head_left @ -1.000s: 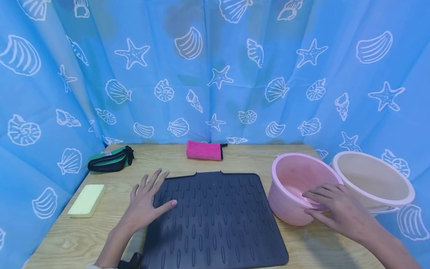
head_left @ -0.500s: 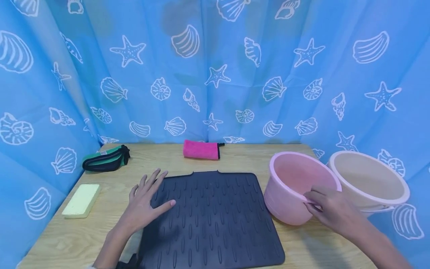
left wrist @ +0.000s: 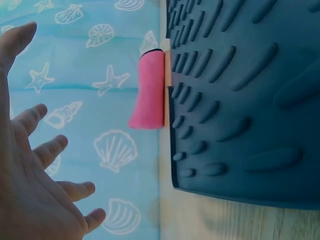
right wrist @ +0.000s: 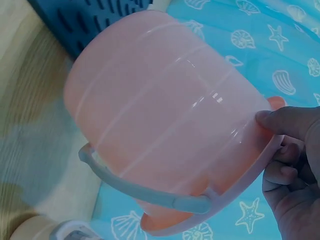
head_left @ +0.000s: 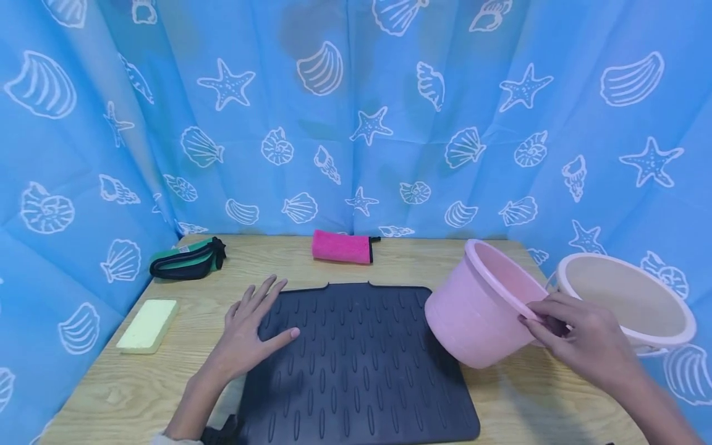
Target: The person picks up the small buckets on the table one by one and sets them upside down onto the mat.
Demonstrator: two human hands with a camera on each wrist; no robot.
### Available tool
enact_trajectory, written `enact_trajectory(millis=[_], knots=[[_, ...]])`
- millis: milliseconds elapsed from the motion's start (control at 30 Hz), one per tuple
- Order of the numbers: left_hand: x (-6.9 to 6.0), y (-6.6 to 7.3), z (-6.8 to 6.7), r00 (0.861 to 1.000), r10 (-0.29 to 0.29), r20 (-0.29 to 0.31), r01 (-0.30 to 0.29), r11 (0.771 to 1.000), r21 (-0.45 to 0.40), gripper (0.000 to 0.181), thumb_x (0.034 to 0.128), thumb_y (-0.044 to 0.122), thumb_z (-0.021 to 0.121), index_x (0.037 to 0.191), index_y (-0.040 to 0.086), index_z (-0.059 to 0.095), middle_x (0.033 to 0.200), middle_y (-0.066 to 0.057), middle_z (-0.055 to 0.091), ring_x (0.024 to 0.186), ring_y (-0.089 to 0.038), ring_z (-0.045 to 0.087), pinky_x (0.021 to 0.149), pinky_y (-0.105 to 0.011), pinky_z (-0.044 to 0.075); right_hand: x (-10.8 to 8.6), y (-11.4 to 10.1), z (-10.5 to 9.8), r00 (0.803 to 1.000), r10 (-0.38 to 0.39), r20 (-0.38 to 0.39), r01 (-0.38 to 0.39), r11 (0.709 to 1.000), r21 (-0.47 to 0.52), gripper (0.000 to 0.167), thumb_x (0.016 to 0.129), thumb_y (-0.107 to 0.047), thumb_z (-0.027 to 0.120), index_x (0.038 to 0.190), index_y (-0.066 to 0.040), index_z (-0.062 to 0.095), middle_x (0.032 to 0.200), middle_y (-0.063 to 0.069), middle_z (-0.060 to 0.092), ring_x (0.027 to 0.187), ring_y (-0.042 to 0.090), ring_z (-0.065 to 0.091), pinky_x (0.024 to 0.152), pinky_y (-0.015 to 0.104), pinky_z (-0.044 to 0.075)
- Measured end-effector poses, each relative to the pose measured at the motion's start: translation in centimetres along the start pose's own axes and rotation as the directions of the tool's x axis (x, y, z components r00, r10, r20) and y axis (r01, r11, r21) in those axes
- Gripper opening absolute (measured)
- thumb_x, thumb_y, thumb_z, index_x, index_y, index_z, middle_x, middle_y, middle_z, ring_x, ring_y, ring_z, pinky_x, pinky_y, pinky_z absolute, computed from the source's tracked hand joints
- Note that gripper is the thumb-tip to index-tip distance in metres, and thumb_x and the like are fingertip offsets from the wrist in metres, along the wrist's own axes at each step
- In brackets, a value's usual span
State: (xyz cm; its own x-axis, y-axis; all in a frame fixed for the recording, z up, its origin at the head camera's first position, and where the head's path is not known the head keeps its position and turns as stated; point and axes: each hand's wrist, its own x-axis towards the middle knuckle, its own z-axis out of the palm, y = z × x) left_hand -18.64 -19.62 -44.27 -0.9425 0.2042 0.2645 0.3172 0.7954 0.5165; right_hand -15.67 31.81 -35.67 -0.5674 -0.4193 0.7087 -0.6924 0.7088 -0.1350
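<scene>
Pink bucket (head_left: 473, 312), upright half a second ago, now tilts with its mouth toward the cream bucket (head_left: 623, 293), its lower side at the right edge of the dark mat (head_left: 356, 358); whether its base touches anything, I cannot tell. The right hand (head_left: 589, 334) pinches its rim, so one grip now seems to steer it; the left hand (head_left: 247, 340), fingers spread, holds nothing

We log the pink bucket (head_left: 473, 315) as smooth, glossy plastic (glints on its wall); mat (head_left: 361, 358) matt, rubbery, ridged; table (head_left: 119, 395) grained wood; curtain (head_left: 334, 130) smooth fabric.
</scene>
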Motion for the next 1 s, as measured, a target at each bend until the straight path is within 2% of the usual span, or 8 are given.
enact_trajectory(millis=[33,100,333,500,733,900,1000], knots=[[0.0,0.1,0.0,1.0,0.004,-0.001,-0.004,1.0,-0.006,0.089,0.088,0.06,0.065,0.16,0.033,0.021,0.167,-0.003,0.014,0.149,-0.047,0.007,0.108,-0.074,0.008,0.0,-0.1,-0.2,1.0,0.013,-0.004,-0.013,1.0,-0.003,0.01,0.084,-0.02,0.08,0.088,-0.011,0.077,0.074,-0.016,0.053,0.061,-0.004,0.042,0.05,0.01,0.033],[0.1,0.3,0.0,1.0,0.006,0.004,-0.006,1.0,-0.018,0.089,0.0883,0.062,0.064,0.16,0.034,0.02,0.167,-0.002,0.013,0.149,-0.046,0.006,0.107,-0.074,0.008,0.1,-0.4,-0.4,0.999,0.034,-0.01,-0.034,0.999,-0.015,0.013,0.076,-0.009,0.082,0.088,-0.012,0.078,0.073,-0.016,0.053,0.062,-0.005,0.041,0.05,0.01,0.033],[0.8,0.9,-0.1,1.0,0.021,-0.008,-0.021,0.999,-0.046,0.089,0.0888,0.062,0.064,0.16,0.038,0.016,0.167,0.003,0.01,0.15,-0.043,0.005,0.107,-0.074,0.009,1.0,-1.1,-0.2,0.994,0.085,-0.069,-0.086,0.996,-0.019,0.025,0.066,-0.001,0.085,0.086,-0.014,0.078,0.07,-0.015,0.054,0.062,-0.006,0.042,0.052,0.011,0.033],[1.1,1.5,0.1,1.0,0.03,-0.008,-0.031,0.995,-0.098,0.09,0.0884,0.059,0.065,0.16,0.039,0.015,0.167,0.003,0.011,0.151,-0.04,0.004,0.107,-0.075,0.008,1.6,-1.8,0.2,0.988,0.116,-0.103,-0.112,0.993,0.041,0.026,0.065,0.005,0.085,0.086,-0.01,0.078,0.069,-0.014,0.056,0.062,-0.005,0.044,0.052,0.011,0.034],[1.7,2.1,0.4,0.998,0.056,-0.013,-0.057,0.986,-0.158,0.089,0.0884,0.057,0.067,0.159,0.041,0.015,0.167,0.003,0.012,0.151,-0.037,0.003,0.106,-0.076,0.007,2.2,-2.5,0.9,0.984,0.139,-0.11,-0.129,0.987,0.094,0.027,0.068,0.008,0.084,0.087,-0.01,0.078,0.069,-0.012,0.055,0.061,-0.004,0.042,0.053,0.012,0.033],[1.9,2.5,0.7,0.999,0.052,-0.001,-0.051,0.98,-0.193,0.089,0.0889,0.056,0.067,0.159,0.042,0.014,0.167,0.008,0.01,0.152,-0.035,0.002,0.106,-0.077,0.006,2.6,-2.7,1.5,0.979,0.127,-0.158,-0.106,0.985,0.133,0.029,0.065,0.01,0.085,0.087,-0.009,0.079,0.067,-0.012,0.054,0.059,-0.004,0.041,0.05,0.013,0.031],[2.1,2.7,0.9,0.999,0.045,-0.004,-0.045,0.977,-0.207,0.089,0.0884,0.055,0.068,0.159,0.042,0.015,0.166,0.009,0.01,0.152,-0.034,0.003,0.106,-0.077,0.007,2.9,-3.0,1.7,0.975,0.159,-0.153,-0.136,0.98,0.148,0.029,0.066,0.009,0.085,0.088,-0.009,0.079,0.067,-0.012,0.054,0.059,-0.003,0.042,0.049,0.015,0.032]])
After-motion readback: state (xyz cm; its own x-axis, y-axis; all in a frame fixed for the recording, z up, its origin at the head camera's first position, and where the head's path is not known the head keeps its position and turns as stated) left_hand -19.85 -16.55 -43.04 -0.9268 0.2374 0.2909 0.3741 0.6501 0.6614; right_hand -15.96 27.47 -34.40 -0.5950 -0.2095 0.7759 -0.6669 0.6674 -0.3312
